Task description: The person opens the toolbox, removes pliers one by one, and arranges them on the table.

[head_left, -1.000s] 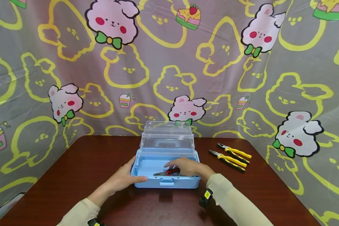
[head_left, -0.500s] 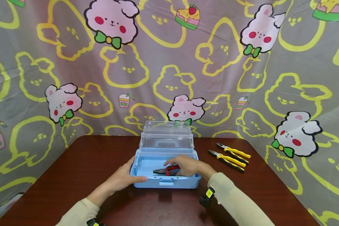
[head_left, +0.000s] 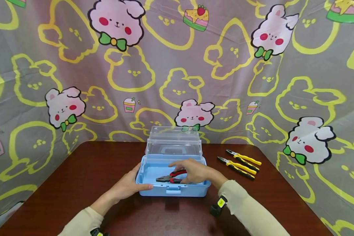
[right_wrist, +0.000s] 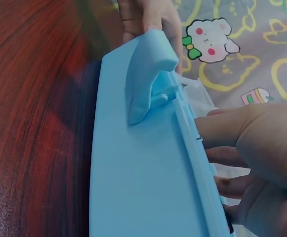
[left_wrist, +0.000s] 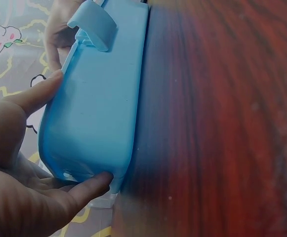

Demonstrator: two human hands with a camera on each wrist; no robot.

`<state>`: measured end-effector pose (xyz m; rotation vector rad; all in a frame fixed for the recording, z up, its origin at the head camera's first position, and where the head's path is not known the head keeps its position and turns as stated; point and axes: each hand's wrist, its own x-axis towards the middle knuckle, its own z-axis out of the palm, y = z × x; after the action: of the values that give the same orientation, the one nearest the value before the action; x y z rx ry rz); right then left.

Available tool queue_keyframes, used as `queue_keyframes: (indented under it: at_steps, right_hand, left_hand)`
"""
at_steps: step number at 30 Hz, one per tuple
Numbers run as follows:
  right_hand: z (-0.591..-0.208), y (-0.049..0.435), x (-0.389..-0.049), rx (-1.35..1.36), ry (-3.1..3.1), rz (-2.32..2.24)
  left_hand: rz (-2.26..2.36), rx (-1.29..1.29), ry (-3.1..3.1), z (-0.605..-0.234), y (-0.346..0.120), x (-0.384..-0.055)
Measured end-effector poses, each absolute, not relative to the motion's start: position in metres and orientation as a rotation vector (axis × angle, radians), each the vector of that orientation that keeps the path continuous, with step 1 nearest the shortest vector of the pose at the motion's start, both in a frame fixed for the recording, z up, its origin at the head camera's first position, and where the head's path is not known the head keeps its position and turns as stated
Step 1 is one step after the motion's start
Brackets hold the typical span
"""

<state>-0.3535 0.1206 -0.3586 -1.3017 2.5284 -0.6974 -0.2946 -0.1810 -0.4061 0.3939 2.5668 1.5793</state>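
A light blue toolbox [head_left: 153, 191] stands at mid-table with its clear lid [head_left: 175, 133] raised at the back. My left hand [head_left: 128, 185] grips its left front corner, thumb over the front rim and fingers along the side, as the left wrist view also shows. Over the box's interior, my right hand [head_left: 196, 172] holds combination pliers [head_left: 164, 179] with red and black handles, metal nose pointing left. In the right wrist view the front wall hides most of the pliers, and the fingers [right_wrist: 222, 129] reach behind the rim.
Two pairs of yellow and black pliers, a rear pair [head_left: 243, 158] and a front pair [head_left: 237, 167], lie on the dark wooden table [head_left: 85, 177] right of the box. A latch [head_left: 173, 190] juts from the box's front. A patterned cloth [head_left: 177, 59] hangs behind.
My right hand has risen slightly inside the toolbox, and the red-handled pliers have moved a little up and left with it, showing more of their handles. My left hand stays at the corner.
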Motion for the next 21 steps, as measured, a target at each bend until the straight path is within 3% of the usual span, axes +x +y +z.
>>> queue_keyframes:
  at_steps: [21]
  right_hand:
    - [-0.346,0.141,-0.345,-1.277,2.566,-0.821]
  left_hand:
    - [1.585,0.381,2.555,-0.406,-0.181,-0.295]
